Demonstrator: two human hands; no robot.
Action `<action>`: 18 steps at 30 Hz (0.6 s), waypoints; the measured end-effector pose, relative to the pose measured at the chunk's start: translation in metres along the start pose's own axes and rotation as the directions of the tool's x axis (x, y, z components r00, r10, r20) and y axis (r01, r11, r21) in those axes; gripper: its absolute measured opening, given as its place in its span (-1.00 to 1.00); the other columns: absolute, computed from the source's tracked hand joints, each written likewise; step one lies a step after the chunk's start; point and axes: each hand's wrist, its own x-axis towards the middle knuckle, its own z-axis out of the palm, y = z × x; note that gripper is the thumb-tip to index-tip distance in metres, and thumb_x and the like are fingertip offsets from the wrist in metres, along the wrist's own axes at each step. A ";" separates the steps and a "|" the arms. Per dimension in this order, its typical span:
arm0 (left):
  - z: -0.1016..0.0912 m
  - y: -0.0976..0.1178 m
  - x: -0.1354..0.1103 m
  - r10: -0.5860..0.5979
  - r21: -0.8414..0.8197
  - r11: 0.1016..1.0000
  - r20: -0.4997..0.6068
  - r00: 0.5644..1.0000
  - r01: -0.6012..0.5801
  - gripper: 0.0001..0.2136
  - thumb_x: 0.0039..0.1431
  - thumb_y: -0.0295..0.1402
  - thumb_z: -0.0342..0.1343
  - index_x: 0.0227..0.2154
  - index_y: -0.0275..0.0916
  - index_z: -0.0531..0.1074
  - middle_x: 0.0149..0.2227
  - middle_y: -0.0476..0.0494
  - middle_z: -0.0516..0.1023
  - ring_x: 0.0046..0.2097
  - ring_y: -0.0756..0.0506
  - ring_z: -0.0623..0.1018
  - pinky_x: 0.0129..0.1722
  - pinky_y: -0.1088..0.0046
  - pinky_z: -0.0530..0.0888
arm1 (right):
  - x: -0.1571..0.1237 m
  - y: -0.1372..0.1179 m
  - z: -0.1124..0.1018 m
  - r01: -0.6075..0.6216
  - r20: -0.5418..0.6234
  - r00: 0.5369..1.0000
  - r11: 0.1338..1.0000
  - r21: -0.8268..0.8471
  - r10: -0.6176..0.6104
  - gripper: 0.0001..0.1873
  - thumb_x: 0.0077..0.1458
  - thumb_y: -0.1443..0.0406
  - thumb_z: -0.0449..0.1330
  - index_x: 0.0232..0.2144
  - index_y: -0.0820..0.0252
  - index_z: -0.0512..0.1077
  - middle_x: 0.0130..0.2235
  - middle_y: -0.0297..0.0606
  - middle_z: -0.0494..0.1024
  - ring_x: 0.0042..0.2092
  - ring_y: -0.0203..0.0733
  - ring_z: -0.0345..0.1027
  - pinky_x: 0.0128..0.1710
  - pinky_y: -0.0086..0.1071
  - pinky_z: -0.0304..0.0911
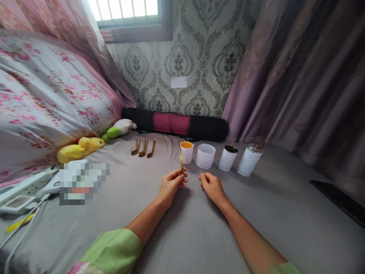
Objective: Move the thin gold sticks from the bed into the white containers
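My left hand (171, 183) pinches a thin yellow stick (181, 158) and holds it upright, just in front of a white cup with orange-yellow contents (186, 152). My right hand (211, 186) rests on the grey sheet (182, 228) with its fingers loosely curled and nothing visible in them. Beyond it stand an empty white cup (205, 156), a white cup with dark contents (227, 158) and a jar wrapped in white (249, 160) with sticks in it. Three brown sticks (143, 147) lie on the sheet to the far left.
A black and red roll (173, 123) lies along the wallpapered wall. Yellow plush toy (80, 148) and a green-white one (118, 129) sit by the flowered quilt (42, 99). A power strip (25, 186) with cables is at left, a dark flat object (339, 198) at right.
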 end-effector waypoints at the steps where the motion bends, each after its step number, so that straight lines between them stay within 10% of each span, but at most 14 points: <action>1: 0.001 0.001 -0.001 0.009 0.015 1.000 0.005 1.000 -0.009 -0.75 -0.18 -0.40 0.16 -0.33 -0.30 0.47 -0.38 -0.19 0.48 -0.46 0.02 0.45 -0.50 0.55 0.38 | 0.000 0.000 0.000 0.001 0.007 1.000 1.000 0.016 -0.001 -0.60 0.05 0.13 -0.15 -0.48 0.21 0.39 -0.60 -0.33 0.40 -0.54 -0.32 0.24 -0.50 -0.49 0.06; 18: 0.001 -0.003 -0.003 0.161 0.307 0.935 0.077 0.984 -0.177 -0.75 -0.09 -0.34 0.08 -0.30 -0.30 0.47 -0.40 -0.16 0.50 -0.45 0.01 0.44 -0.52 0.55 0.34 | -0.001 0.002 -0.002 0.018 -0.007 1.000 0.957 0.290 -0.017 -0.59 0.01 0.05 -0.08 -0.47 0.25 0.37 -0.62 -0.34 0.33 -0.64 -0.39 0.14 -0.64 -0.53 0.06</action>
